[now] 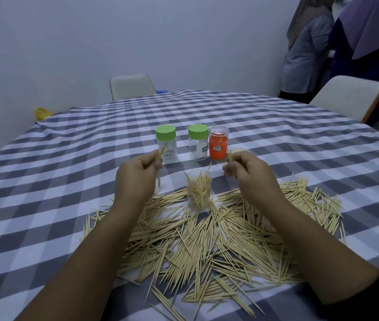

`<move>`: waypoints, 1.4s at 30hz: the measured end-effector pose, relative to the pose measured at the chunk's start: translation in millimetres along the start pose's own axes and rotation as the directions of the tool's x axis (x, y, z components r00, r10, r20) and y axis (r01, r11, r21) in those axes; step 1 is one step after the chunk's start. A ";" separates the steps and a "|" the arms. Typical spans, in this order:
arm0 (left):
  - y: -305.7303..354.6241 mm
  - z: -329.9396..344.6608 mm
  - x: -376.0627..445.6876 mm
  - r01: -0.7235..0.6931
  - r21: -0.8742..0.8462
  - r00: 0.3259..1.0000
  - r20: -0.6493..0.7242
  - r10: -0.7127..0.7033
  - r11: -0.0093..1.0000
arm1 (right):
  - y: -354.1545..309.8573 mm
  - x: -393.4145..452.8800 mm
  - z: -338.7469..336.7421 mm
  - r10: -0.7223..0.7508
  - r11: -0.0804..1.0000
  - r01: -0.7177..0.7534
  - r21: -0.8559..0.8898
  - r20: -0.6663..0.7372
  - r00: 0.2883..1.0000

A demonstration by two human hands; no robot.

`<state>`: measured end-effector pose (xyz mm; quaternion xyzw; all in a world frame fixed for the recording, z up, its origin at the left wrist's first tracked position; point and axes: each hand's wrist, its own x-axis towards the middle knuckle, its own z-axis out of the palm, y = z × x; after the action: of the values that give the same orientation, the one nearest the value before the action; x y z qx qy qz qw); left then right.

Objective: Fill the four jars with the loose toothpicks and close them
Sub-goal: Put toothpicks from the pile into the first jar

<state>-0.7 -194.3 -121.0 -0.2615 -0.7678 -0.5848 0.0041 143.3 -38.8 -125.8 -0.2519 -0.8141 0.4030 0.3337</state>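
Observation:
A big heap of loose toothpicks (211, 239) covers the checked tablecloth (45, 181) in front of me. An open clear jar (199, 189) stands upright in the heap, packed with several toothpicks. Behind it stand two clear jars with green lids (165, 144) (198, 142) and an orange-labelled jar with a clear lid (218, 145). A pale lid (239, 150) lies to the right of that jar. My left hand (137, 174) pinches a few toothpicks left of the open jar. My right hand (248, 170) pinches a small bunch to the right of it.
Two white chairs (133, 86) (348, 96) stand at the far side of the round table. Two people (346, 42) stand at the back right. A yellow bag (41, 113) lies by the wall at the left.

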 end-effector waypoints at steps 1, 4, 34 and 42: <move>0.9 -0.4 0.2 0.039 -0.124 0.999 -0.008 -0.040 0.992 | -1.4 -0.5 1.6 0.014 0.995 -0.012 0.100 -0.020 1.000; 7.0 -1.5 0.5 0.107 -0.411 0.992 -0.020 -0.126 0.906 | -5.4 -2.1 5.5 0.042 0.950 -0.019 0.312 -0.066 0.997; 10.9 42.7 -11.3 0.327 -0.618 0.944 0.252 -0.213 0.715 | -14.9 -9.5 31.2 0.205 0.833 -0.161 0.529 -0.025 0.978; 4.7 43.3 -14.4 0.358 -0.469 0.913 0.355 -0.199 0.807 | -11.4 -9.2 34.8 0.162 0.899 -0.166 0.406 0.046 0.986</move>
<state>26.6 -160.2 -135.0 -0.2180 -0.6013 -0.7212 -0.2662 121.8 -68.2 -135.3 -0.2422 -0.6898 0.5920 0.3393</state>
